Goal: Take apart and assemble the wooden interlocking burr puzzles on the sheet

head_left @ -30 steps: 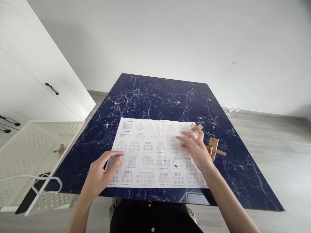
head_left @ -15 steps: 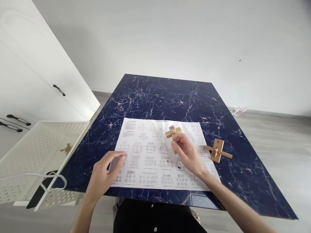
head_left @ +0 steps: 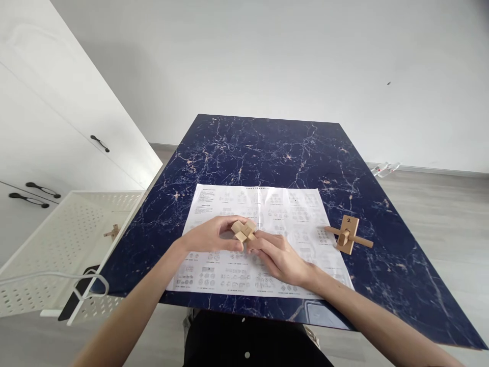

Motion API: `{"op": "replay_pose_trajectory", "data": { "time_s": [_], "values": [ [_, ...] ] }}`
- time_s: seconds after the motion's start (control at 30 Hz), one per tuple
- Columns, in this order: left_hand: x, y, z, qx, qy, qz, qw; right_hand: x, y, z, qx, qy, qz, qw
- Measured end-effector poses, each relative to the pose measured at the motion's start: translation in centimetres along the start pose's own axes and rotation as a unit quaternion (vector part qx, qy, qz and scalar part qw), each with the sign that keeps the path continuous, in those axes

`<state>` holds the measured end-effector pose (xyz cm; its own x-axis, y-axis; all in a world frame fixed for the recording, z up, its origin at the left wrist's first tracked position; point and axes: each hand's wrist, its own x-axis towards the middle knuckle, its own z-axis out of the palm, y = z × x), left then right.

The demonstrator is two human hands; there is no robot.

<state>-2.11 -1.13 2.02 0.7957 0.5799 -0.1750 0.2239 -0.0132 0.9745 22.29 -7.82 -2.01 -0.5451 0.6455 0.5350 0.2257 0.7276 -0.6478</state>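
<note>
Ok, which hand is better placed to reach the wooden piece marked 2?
Right, most likely: the piece marked 2 lies at the right edge of the paper sheet, nearer the right hand. The left hand is farther off, beyond the wooden block that both hands touch.

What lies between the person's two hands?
In the head view, a light wooden piece lies between the left hand and right hand, above the printed sheet.

Head-worn view, forward and down over table (head_left: 263,153), seemingly near
</note>
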Motion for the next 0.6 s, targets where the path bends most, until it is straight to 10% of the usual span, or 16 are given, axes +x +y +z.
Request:
{"op": "replay_pose_trajectory", "data": {
  "time_s": [0.23,0.6],
  "values": [
    [3.1,-0.7,-0.5,-0.03,0.085,0.097,0.991,-0.1,1.1,-0.5,0.007,0.155,0.131,0.979],
    [3.0,-0.8,1.3,0.011,0.124,0.076,0.989,0.0,0.9,-0.6,-0.096,0.131,0.111,0.98]
  ]
}}
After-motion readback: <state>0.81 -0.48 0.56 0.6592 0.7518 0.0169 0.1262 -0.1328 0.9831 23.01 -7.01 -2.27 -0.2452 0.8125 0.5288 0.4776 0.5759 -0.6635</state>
